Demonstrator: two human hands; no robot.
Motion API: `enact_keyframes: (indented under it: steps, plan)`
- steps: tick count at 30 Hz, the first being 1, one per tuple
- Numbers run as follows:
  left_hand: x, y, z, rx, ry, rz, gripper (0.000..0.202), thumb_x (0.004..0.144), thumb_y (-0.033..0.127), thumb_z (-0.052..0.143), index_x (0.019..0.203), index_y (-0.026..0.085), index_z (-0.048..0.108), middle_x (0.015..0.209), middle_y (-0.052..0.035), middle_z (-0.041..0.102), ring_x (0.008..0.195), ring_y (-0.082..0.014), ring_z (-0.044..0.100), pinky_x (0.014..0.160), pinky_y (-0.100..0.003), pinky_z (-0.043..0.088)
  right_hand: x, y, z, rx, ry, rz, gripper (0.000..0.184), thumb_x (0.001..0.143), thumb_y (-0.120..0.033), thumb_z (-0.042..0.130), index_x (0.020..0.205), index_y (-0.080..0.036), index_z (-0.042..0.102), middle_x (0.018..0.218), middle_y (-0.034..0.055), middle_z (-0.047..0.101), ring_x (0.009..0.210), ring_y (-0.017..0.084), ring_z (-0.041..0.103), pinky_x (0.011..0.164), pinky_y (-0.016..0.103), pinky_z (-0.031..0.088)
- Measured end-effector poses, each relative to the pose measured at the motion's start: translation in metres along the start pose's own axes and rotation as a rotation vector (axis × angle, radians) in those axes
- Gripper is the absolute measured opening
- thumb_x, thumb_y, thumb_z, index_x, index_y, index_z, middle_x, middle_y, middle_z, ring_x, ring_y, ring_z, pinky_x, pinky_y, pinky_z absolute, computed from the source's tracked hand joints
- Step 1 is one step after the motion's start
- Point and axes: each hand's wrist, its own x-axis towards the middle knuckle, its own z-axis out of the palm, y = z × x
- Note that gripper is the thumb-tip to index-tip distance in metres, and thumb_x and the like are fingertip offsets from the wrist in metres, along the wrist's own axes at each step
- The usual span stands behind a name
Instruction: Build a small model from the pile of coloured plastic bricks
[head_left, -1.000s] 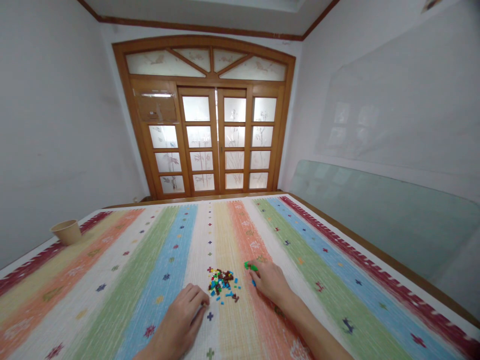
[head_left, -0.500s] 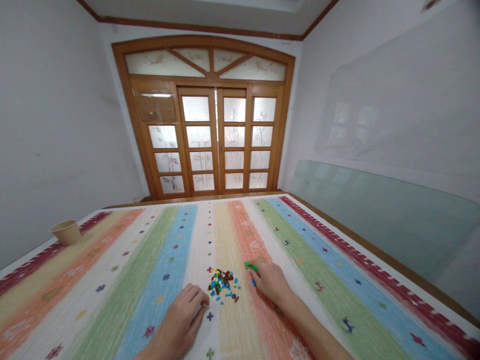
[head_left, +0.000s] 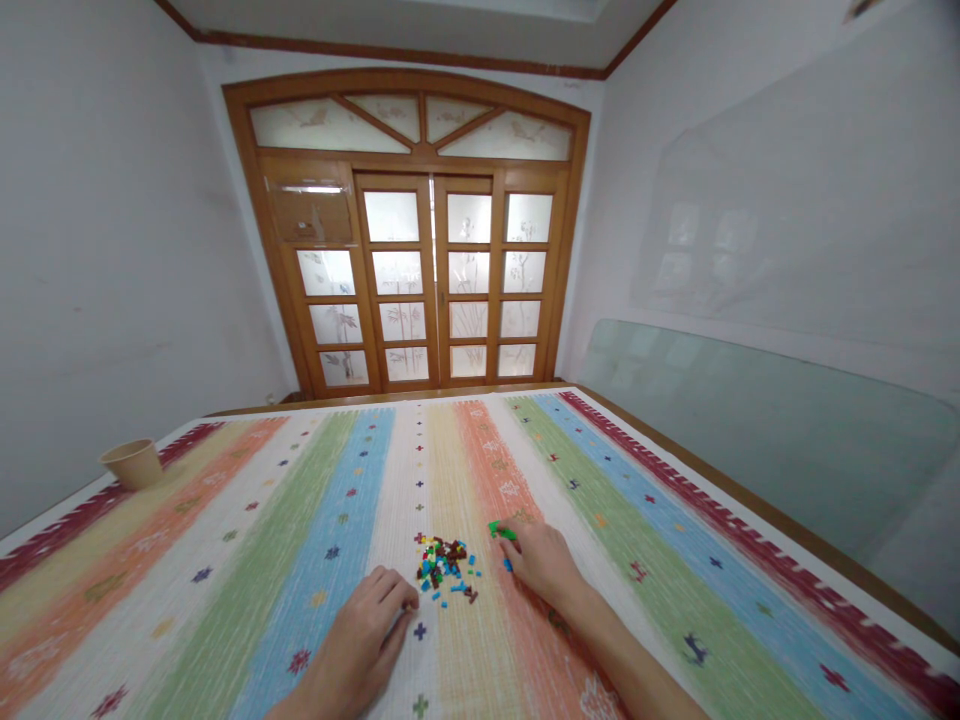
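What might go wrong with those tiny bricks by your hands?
The left hand sits right beside the pile of small plastic bricks, so a bump might scatter them. The green brick by the right hand might slip away. Dropped bricks could also be hard to spot on the striped woven cloth, with its little coloured crosses.

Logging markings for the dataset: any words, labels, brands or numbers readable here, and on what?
None readable. The brown cup shows no print, the small bricks are too small to tell, and the striped rug carries only crosses and motifs, no lettering.
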Motion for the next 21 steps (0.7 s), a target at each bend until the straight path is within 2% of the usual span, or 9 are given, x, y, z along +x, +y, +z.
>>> enact_keyframes:
  steps: [5, 11, 21]
  plan:
    - [-0.0001, -0.0004, 0.0004, -0.001, 0.002, -0.004, 0.017, 0.102, 0.012, 0.048, 0.094, 0.023, 0.059, 0.092, -0.0052, 0.068, 0.087, -0.0229, 0.065, 0.076, -0.033, 0.051, 0.0003, 0.0009, -0.0003, -0.002, 0.01, 0.023, 0.035, 0.101, -0.026, 0.052, 0.13, -0.026, 0.072, 0.12, 0.0077, 0.079, 0.113, 0.025, 0.072, 0.09, 0.03, 0.048]
    - [-0.0014, -0.0029, 0.0026, 0.008, -0.007, 0.001, 0.017, 0.102, 0.013, 0.047, 0.094, 0.023, 0.059, 0.093, -0.0058, 0.068, 0.087, -0.0229, 0.064, 0.077, -0.033, 0.051, 0.0009, 0.0018, -0.0009, -0.024, 0.027, 0.039, 0.032, 0.101, -0.026, 0.049, 0.122, -0.023, 0.074, 0.115, 0.0081, 0.079, 0.109, 0.024, 0.072, 0.086, 0.028, 0.047]
    - [-0.0012, -0.0026, 0.0028, 0.008, 0.02, 0.018, 0.017, 0.101, 0.012, 0.049, 0.094, 0.023, 0.059, 0.091, -0.0044, 0.067, 0.085, -0.0224, 0.065, 0.076, -0.032, 0.05, 0.0002, 0.0013, 0.0002, -0.029, 0.03, 0.018, 0.033, 0.1, -0.023, 0.049, 0.118, -0.024, 0.077, 0.114, 0.0076, 0.079, 0.109, 0.024, 0.072, 0.087, 0.029, 0.047]
